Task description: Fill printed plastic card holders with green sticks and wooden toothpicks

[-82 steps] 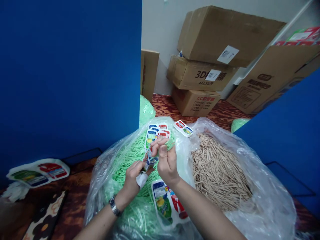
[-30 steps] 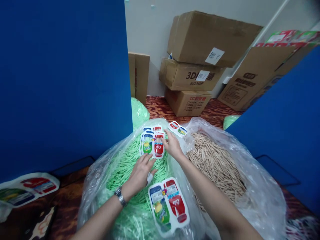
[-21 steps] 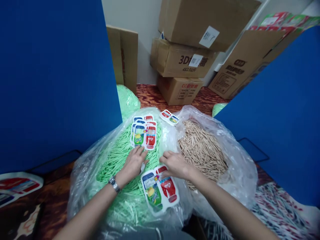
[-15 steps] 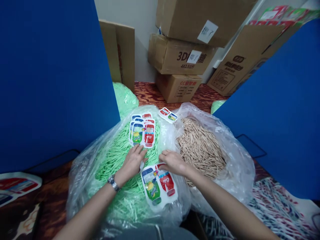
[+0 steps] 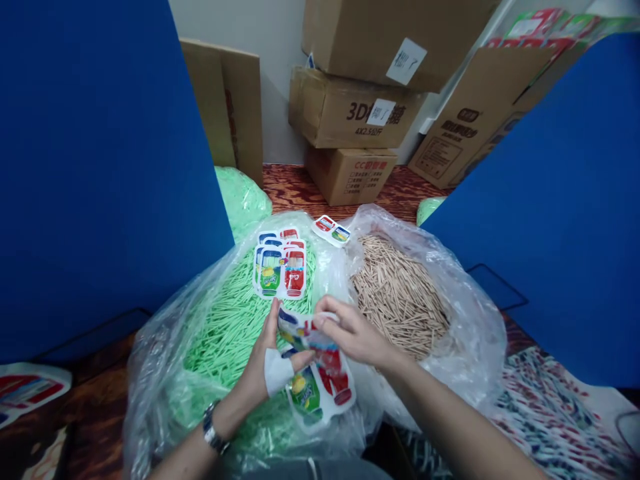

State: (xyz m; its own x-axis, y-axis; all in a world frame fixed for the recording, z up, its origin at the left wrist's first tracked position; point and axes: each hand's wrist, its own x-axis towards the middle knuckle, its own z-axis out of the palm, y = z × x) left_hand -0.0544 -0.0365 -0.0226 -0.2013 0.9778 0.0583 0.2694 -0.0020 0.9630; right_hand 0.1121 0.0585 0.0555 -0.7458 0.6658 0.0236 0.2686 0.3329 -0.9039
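My left hand (image 5: 265, 363) and my right hand (image 5: 350, 333) both pinch a bottle-shaped printed pouch (image 5: 320, 377), blue-green and red, lifting its top edge above a clear bag of green sticks (image 5: 225, 320). My left thumb wears a white wrap and my wrist a watch. A small stack of like pouches (image 5: 277, 270) lies on the green sticks further back. To the right sits a clear bag of tan wooden sticks (image 5: 400, 297).
Blue panels stand at left (image 5: 100, 167) and right (image 5: 550, 200). Cardboard boxes (image 5: 360, 107) are stacked at the back on the wooden surface. Another pouch (image 5: 331, 231) rests on the bags' rim. More printed pouches (image 5: 25, 390) lie at far left.
A filled pouch was laid on the stack at the back. Both hands then came down to the near pouch and now lift its top edge.
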